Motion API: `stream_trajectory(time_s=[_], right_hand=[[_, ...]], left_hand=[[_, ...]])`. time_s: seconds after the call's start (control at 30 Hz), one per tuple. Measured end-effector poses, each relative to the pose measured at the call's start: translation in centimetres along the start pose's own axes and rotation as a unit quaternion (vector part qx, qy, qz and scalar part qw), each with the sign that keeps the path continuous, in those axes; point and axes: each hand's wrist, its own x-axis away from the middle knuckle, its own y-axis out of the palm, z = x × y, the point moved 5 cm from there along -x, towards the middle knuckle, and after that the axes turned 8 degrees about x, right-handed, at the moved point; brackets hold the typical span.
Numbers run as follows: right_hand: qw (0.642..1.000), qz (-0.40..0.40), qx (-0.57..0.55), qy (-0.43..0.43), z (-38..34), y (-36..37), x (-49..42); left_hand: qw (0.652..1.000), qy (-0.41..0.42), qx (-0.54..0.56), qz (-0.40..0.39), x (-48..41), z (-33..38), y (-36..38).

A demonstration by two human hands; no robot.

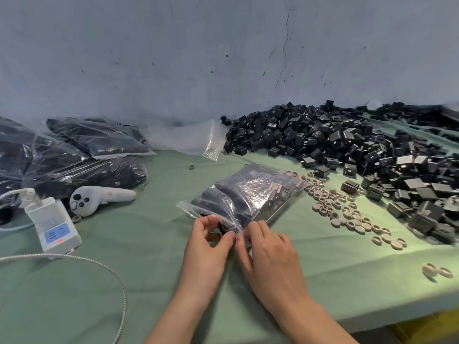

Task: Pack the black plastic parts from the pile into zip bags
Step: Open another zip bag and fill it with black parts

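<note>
Head view: the clear zip bag filled with black plastic parts point(250, 194) lies on the green-covered table point(149, 244), its body stretching away and rightward from the near mouth. The left hand point(208, 242) and right hand point(268, 249) meet at that mouth, each grip pinching the zip strip. The strip runs on leftward, nearer the left hand. Loose beige rings point(347, 214) and the black pile point(335, 140) lie to the right, apart from the strip.

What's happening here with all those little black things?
A person is filling bags from the pile of black plastic parts on the right. The left hand and right hand pinch the mouth of a full zip bag lying on the green table, seemingly sealing it. More filled bags lie at left.
</note>
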Motion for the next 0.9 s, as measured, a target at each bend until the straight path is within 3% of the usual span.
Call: stream_trajectory(time_s=[0.3,0.47,0.67,0.77,0.9], right_hand=[[0.998,0.041,-0.04,0.019,0.2,-0.4,0.5],[0.998,0.04,-0.051,0.019,0.2,-0.5,0.6],[0.997,0.026,-0.068,0.029,0.4,-0.6,0.5],[0.997,0.016,-0.072,0.026,0.3,-0.6,0.5],[0.997,0.004,-0.072,0.031,0.4,-0.6,0.4]], left_hand=[[0.993,0.038,0.009,-0.11,0.0,0.0,0.5],[0.978,0.104,-0.168,-0.07,0.1,0.2,0.0],[0.946,0.055,-0.307,-0.085,-0.7,0.0,-0.2],[0.965,0.03,-0.259,-0.041,-1.1,0.3,-0.7],[0.997,-0.052,-0.045,-0.037,-1.3,0.0,-0.5]])
